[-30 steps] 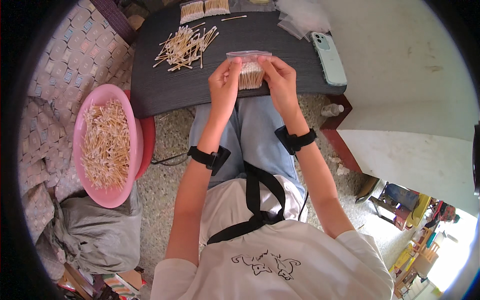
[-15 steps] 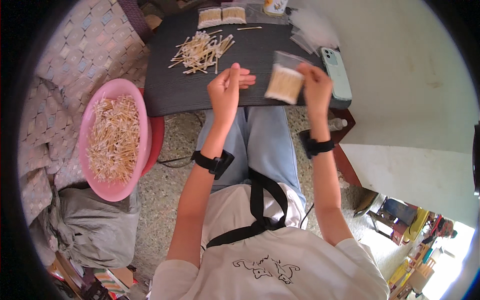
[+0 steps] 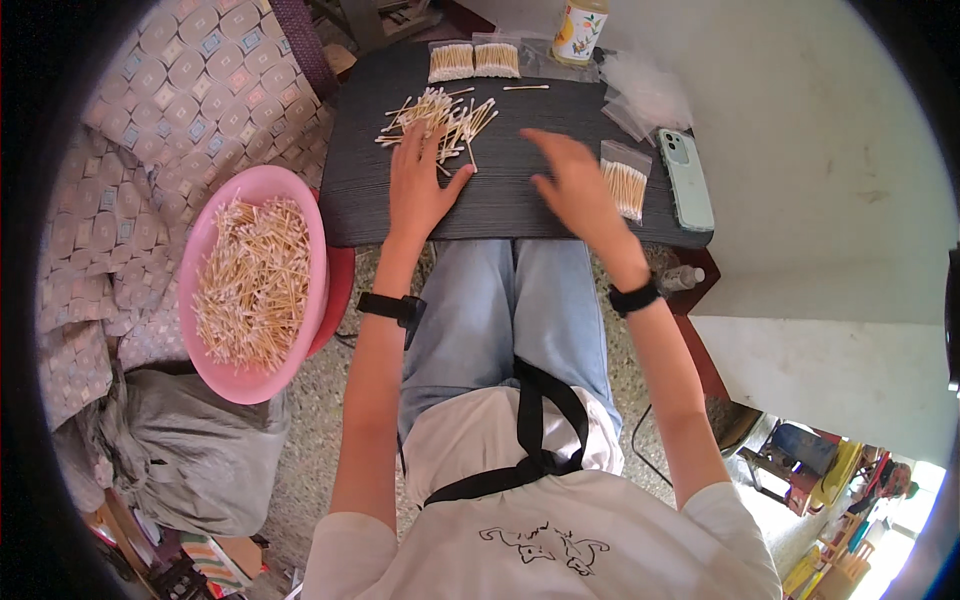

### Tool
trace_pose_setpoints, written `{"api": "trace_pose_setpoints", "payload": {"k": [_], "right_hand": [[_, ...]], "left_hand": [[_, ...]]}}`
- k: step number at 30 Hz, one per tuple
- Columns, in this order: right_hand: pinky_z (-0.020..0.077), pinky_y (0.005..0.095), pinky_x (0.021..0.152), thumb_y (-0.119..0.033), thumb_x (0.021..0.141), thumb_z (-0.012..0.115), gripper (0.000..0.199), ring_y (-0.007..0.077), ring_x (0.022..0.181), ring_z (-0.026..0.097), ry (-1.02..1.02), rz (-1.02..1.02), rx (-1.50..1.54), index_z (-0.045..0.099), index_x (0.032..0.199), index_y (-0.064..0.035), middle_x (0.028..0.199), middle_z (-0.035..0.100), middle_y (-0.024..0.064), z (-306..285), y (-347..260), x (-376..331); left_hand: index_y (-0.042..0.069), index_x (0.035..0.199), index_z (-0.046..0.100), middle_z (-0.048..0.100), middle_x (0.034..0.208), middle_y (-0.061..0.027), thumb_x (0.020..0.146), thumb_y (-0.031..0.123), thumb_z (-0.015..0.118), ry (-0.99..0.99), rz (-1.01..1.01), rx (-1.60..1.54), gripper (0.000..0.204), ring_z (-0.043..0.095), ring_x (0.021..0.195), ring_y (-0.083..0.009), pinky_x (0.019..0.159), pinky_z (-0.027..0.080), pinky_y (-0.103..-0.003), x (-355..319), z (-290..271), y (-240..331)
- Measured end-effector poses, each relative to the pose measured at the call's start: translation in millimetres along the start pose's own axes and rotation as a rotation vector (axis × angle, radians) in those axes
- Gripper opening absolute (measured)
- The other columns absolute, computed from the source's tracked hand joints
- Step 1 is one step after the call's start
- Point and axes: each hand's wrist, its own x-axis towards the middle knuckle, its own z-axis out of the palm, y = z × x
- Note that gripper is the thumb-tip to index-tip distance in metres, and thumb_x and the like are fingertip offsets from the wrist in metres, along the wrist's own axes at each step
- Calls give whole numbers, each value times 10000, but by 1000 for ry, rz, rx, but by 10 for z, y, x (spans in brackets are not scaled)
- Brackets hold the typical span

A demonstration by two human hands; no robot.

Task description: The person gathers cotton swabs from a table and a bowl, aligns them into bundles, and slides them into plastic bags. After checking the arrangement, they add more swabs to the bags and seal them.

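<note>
Head view, left to right. A grey sack [image 3: 185, 455] lies on the floor at lower left, below a patterned cloth [image 3: 150, 130]. Beside them stands a pink basin [image 3: 205, 255], filled with wooden cotton swabs.

A dark tabletop [image 3: 500, 205] spans the person's lap. On its left half lies a loose pile of cotton swabs [image 3: 440, 115], spread in a fan. The left hand [image 3: 418, 185] rests flat on the tabletop, palm down, fingers spread and extended; its fingertips touch the near edge of the pile. It holds nothing.

At the far edge of the tabletop, two filled clear bags of swabs [image 3: 474, 60] lie side by side, with a single swab [image 3: 526, 88] near them and a bottle with a yellow label [image 3: 580, 28] further right.

The right hand [image 3: 570, 185] hovers palm down over the middle of the tabletop, fingers open and slightly blurred, holding nothing. Just beside it, to its right, lies a small clear bag [image 3: 626, 180] partly filled with swabs; whether hand and bag touch cannot be told. Empty clear bags [image 3: 640, 90] lie heaped beyond it. A pale green phone [image 3: 686, 178] lies at the right edge of the tabletop.
</note>
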Motion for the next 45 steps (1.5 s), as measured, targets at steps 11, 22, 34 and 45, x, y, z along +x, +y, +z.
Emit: {"api": "trace_pose_setpoints", "payload": {"k": [11,22,34,45], "right_hand": [[416,534,947,-79,819,581,503,354,1226,466,-302,-91,-317,459,1306,-115,1303,499,110,783,143,775],[446,459,884,-161,816,621,199,278,1013,571,-311,-108,-277,624,1014,-135,1030,601,64,551,162,633],[488,388,780,-108,826,600,111,276,888,562,-158,-104,-338,600,934,-82,886,571,73,373,178,223],[454,405,893,-80,788,658,353,328,1016,541,-113,-36,-63,579,1133,-87,1105,538,142,258,2,-59]], "left_hand": [[38,1280,495,431,1390,-155,888,147,540,7,52,-189,410,354,1327,-317,1074,320,-419,45,111,-15],[38,1268,517,422,1385,-171,905,109,486,51,17,-93,371,358,1315,-361,1072,323,-436,-6,116,-51],[81,1254,549,414,1385,-159,890,125,512,50,-6,94,368,371,1295,-363,1036,353,-463,-10,145,-44],[106,1246,545,405,1368,-183,917,229,532,164,-55,151,351,365,1274,-419,1021,352,-487,30,43,40]]}}
